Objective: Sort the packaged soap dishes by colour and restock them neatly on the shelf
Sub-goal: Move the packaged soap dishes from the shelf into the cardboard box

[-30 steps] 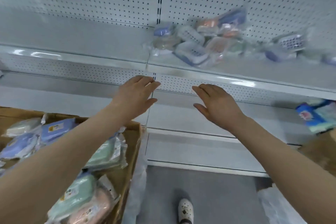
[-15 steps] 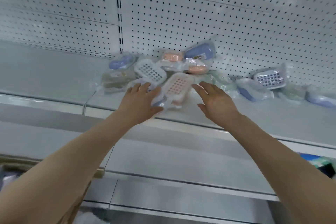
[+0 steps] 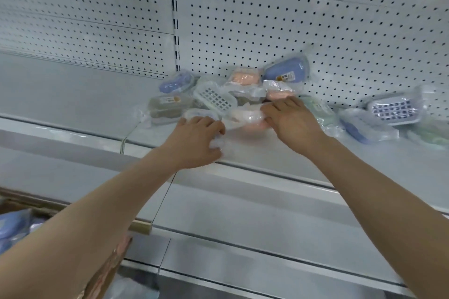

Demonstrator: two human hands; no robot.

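Observation:
Several soap dishes in clear wrap lie in a loose pile on the white shelf (image 3: 73, 97), against the pegboard. Blue dishes (image 3: 284, 74), pink ones (image 3: 244, 77), a white grid one (image 3: 216, 99) and an olive one (image 3: 165, 107) are mixed together. My left hand (image 3: 196, 141) has its fingers curled on the wrap of a whitish dish (image 3: 201, 113) at the pile's front. My right hand (image 3: 294, 124) pinches the wrap of a pink dish (image 3: 245, 120) between thumb and fingers. Both packages rest on the shelf.
More wrapped dishes lie to the right: a blue grid one (image 3: 393, 109), a blue one (image 3: 357, 128) and a green one (image 3: 427, 135). A cardboard box (image 3: 104, 272) with blue packages (image 3: 12, 226) stands at lower left. Lower shelves (image 3: 243, 213) run below.
Both hands rose from below the shelf edge to the pile. They were open with straight fingers; now each has closed on a wrapped dish at the front.

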